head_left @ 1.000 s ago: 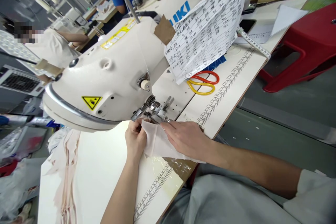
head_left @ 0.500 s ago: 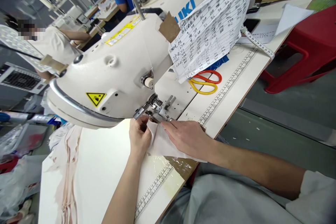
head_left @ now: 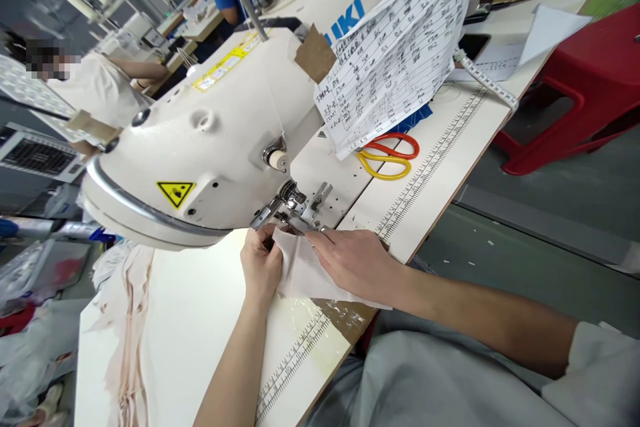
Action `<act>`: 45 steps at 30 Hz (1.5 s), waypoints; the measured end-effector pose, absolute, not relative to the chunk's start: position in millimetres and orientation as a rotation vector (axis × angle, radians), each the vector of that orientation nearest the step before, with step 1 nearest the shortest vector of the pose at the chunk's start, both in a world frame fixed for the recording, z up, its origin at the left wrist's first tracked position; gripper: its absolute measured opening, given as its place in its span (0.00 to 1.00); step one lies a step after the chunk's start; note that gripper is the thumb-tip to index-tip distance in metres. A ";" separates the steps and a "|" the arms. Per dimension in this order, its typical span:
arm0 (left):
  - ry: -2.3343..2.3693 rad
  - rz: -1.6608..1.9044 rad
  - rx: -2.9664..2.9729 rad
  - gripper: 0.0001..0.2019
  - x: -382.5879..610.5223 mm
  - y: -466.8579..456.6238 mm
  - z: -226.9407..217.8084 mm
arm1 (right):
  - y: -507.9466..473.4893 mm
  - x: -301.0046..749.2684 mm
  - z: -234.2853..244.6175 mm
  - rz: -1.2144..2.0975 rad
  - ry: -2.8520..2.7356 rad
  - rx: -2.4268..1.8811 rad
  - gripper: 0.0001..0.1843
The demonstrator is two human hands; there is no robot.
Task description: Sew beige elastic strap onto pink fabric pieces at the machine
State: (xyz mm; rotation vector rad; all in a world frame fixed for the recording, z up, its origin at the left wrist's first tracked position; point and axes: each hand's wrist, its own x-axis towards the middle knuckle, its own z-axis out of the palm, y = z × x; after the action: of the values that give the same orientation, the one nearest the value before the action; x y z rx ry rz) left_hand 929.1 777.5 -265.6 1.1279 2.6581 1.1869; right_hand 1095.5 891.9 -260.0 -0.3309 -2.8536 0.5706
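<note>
A pale pink piece of fabric point(head_left: 303, 269) lies by the needle area of a white sewing machine point(head_left: 200, 147). My left hand point(head_left: 261, 263) is closed in a pinch on its left edge, beside the presser foot point(head_left: 299, 221). From the other side, my right hand point(head_left: 355, 261) grips the fabric with fingers bent close together, fingertips right by the metal foot and guide parts. The thumb of that hand is hidden. Part of the fabric passes beneath the right palm.
Scissors point(head_left: 387, 156) with red and yellow handles lie on the sewing table point(head_left: 190, 320), partly under a handwritten sheet point(head_left: 400, 53). A tape measure point(head_left: 487, 82) hangs at the edge. Pinkish fabric strips point(head_left: 131, 340) lie left. A red stool point(head_left: 575, 87) stands right; people sit beyond.
My left hand has shifted slightly left, drawing the fabric's near-left corner with it. The right hand stays almost in place. The whole view has moved a little.
</note>
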 end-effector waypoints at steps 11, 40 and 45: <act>2.643 0.935 2.002 0.15 925.2 774.7 -273.0 | 884.4 1099.7 -257.5 0.447 -2.888 -0.417 0.17; 2.743 0.472 1.997 0.19 977.5 762.9 -268.8 | 890.6 1178.2 -262.5 0.286 -2.724 -0.073 0.16; 2.770 0.438 1.958 0.20 974.8 764.0 -269.6 | 889.8 1170.2 -260.8 0.272 -2.774 -0.100 0.16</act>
State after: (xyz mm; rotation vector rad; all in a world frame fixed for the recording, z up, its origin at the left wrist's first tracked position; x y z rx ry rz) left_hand 974.8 764.0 -269.6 1.9585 2.7696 0.4377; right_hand 1170.2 889.8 -260.8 -0.0996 -2.7744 0.2721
